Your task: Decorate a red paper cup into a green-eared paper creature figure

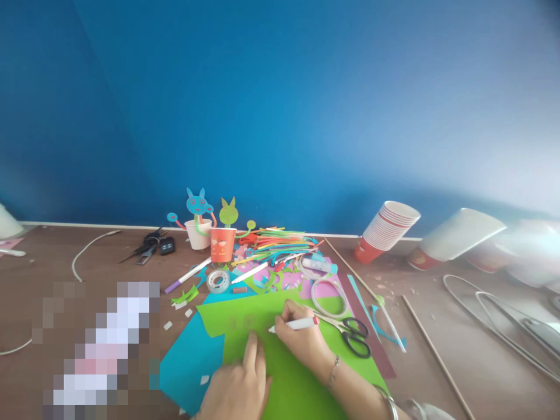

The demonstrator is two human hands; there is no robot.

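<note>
My right hand (pixel 301 338) is closed round a white marker with a red end (pixel 301 324), its tip at the surface of a green paper sheet (pixel 289 379). Faint reddish drawn marks show on the sheet, left of the tip. My left hand (pixel 240 379) lies on the same sheet with its index and middle fingers stretched out and touching the paper; nothing is in it. Under the green sheet, at the left, shows blue paper (pixel 188 361). Scissors with black handles (pixel 356 337) lie just right of my right hand, beside a pale ring (pixel 329 298).
Two paper cups with cut-out animal heads, one white (pixel 198 235), one orange (pixel 223 245), stand at the back. Pipe cleaners (pixel 280 242), a tape roll (pixel 217 281) and paper scraps lie near. Stacked cups (pixel 387 230), a wooden stick (pixel 433 350) and cables are rightward; keys (pixel 151 245) leftward.
</note>
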